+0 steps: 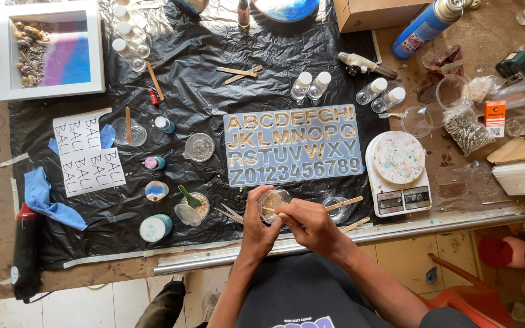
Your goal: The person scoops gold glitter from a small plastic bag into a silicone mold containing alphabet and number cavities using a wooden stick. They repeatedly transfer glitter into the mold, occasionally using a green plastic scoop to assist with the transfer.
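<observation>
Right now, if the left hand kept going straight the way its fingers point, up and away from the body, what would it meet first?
Past the small clear cup it holds, the left hand would likely meet the lower edge of the blue letter-and-number mould first. Only black plastic sheet shows between them, though height above the table is hard to judge.

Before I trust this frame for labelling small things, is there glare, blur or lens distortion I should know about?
Head view: sharp overall, with no motion blur on the left hand or right hand; the crinkled black plastic sheet throws bright glare near the top; the table edge bows, showing wide-angle distortion; light is even daylight with soft shadows; the small clear cup is partly hidden by fingers.
</observation>
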